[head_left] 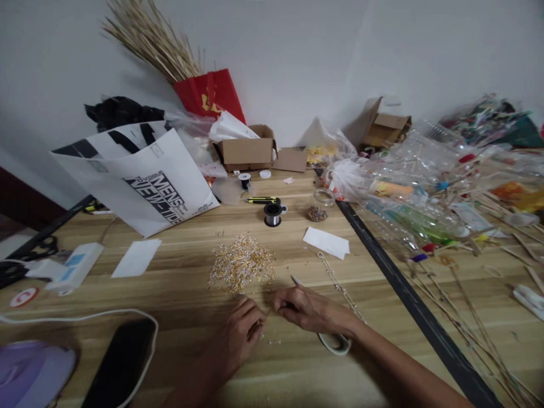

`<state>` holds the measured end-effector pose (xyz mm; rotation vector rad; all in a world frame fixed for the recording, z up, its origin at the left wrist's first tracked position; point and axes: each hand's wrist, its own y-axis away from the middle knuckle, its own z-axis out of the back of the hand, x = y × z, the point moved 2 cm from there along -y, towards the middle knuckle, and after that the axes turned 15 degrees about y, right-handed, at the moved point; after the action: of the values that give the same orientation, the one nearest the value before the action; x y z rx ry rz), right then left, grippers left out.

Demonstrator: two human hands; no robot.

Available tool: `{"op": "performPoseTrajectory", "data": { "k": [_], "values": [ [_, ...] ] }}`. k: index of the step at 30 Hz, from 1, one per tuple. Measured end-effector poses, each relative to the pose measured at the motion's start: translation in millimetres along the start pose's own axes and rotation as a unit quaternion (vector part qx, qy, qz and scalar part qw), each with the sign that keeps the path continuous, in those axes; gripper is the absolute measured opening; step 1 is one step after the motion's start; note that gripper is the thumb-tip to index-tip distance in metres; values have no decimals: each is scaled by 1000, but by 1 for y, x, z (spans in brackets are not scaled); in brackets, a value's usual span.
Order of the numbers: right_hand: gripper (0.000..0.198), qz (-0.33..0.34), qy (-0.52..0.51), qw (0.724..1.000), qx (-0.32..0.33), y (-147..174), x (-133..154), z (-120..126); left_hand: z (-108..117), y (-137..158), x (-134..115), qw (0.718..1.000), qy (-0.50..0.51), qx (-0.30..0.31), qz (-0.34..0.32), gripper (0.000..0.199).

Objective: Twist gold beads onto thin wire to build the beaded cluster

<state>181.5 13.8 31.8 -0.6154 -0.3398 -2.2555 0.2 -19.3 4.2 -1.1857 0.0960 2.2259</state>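
Observation:
My left hand [244,327] is closed in a pinch just below a loose pile of small gold and silver beads [242,263]. Facing it, my right hand [304,307] also has its fingertips pressed together. Between the two, a very thin strand is faintly visible; what each pinch holds is too small to make out. A pale pointed tip shows above my right hand, and a pale loop handle [335,344] shows below it, perhaps scissors under or in that hand. Beyond my right wrist lies a beaded chain [334,275]. A few tiny clear beads [273,342] lie below the hands.
Behind the pile stand a wire spool [272,215], a yellow-black utility knife [262,200] and a jar of beads [317,212]. A white paper bag [144,175] stands left, near a phone [121,362] and power strip [74,266]. Plastic bottles [399,198] and sticks crowd the right.

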Motion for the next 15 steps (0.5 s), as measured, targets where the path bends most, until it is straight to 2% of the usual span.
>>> {"op": "performPoseTrajectory", "data": {
  "k": [5,7,11,15],
  "values": [
    [16,32,-6,999,19,6,2,-1,4,7,11,996,76,-48,22,15],
    [17,21,-10,999,32,9,4,1,7,10,15,995,81,-40,35,13],
    [18,-13,-30,998,61,14,8,-1,15,16,19,994,60,12,86,11],
    [21,-12,-64,995,75,12,9,-9,22,21,23,989,15,67,131,13]
  ]
}}
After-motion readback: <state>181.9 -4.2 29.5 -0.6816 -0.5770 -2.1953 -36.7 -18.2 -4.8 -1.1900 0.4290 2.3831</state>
